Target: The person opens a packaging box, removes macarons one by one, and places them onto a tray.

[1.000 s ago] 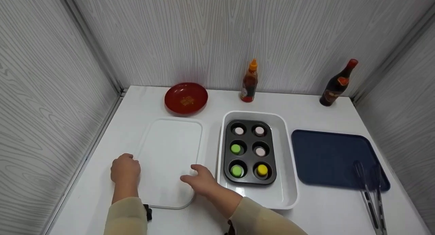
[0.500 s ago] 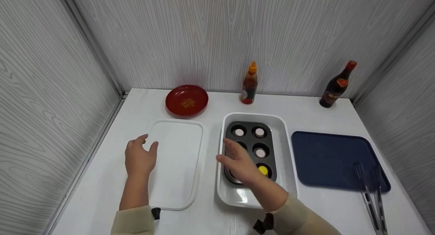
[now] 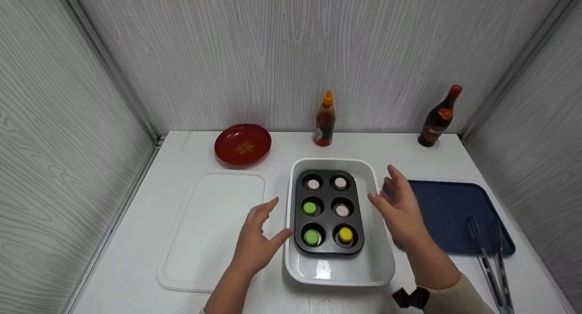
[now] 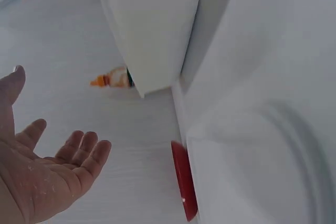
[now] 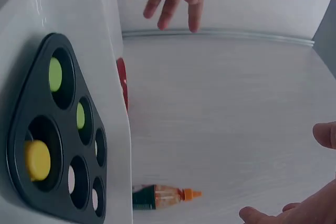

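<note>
Both of the person's arms reach over the counter [image 3: 132, 255] from its near side. The left forearm [image 3: 229, 289] slants away from the left edge, toward the far right corner. The left grip [image 3: 254, 243], a bare hand, has its fingers [image 3: 263, 211] extended toward the far edge, the thumb [image 3: 279, 235] standing apart; the left wrist view shows its palm. The right forearm [image 3: 432, 264] emerges from a beige sleeve [image 3: 459, 296], a black device [image 3: 411, 298] at the wrist, and slants toward the far left corner. The right grip [image 3: 402, 216], nearer the right edge, has its thumb spread from loosely bent fingers. The two hands are well apart.
</note>
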Demonstrator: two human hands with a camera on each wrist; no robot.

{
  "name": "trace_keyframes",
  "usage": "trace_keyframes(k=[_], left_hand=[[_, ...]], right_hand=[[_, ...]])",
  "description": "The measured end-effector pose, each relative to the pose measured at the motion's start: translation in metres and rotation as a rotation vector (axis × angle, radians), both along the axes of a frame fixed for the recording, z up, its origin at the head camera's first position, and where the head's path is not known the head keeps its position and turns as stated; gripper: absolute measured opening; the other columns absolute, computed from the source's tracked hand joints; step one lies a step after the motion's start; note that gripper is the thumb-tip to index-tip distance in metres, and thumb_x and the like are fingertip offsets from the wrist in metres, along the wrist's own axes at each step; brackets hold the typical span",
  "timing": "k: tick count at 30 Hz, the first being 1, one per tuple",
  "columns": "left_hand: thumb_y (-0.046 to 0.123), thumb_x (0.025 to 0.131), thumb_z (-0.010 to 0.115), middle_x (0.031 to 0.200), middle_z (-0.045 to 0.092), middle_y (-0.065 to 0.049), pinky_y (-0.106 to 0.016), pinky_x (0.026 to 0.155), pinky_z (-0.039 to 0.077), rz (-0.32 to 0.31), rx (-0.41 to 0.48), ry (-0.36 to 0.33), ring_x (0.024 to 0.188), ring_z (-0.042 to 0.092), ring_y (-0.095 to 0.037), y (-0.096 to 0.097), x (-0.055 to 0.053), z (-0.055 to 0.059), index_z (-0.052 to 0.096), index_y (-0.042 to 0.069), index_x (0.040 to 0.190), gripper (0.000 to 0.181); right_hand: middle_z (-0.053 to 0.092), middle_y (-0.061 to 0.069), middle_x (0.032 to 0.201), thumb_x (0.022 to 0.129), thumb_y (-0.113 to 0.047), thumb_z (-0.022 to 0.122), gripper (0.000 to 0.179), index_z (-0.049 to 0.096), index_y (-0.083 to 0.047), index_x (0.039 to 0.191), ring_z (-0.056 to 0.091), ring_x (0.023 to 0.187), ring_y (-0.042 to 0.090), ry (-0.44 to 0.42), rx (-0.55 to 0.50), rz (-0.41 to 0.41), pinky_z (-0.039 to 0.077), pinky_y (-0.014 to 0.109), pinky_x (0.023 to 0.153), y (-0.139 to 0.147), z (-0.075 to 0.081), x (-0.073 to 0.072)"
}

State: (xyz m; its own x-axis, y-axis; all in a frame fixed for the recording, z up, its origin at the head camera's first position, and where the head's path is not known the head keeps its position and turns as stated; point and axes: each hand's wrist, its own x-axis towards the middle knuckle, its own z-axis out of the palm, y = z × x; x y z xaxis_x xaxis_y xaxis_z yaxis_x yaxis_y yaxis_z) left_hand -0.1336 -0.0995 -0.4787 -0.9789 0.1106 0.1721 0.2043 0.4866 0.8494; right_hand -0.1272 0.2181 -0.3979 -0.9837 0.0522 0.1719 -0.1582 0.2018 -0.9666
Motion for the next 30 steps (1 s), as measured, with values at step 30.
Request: trace_keyframes(k=[30], left_hand=[[0.016,0.075,0.097,0.124,0.058,-0.015,-0.039,0.084,0.053,-0.266,0.119,-0.307,0.097,0.059,-0.025,0.006,0.010,-0.044,0.047,0.007,0.160,0.099]], right_hand=[[-0.005,0.029,0.173,0.102,-0.037,0.068,0.107,-0.009,0.000,0.167,0.005,0.158,0.050,-0.409,0.344,-0.670,0.018,0.063,0.124,0.208,-0.076,0.088]])
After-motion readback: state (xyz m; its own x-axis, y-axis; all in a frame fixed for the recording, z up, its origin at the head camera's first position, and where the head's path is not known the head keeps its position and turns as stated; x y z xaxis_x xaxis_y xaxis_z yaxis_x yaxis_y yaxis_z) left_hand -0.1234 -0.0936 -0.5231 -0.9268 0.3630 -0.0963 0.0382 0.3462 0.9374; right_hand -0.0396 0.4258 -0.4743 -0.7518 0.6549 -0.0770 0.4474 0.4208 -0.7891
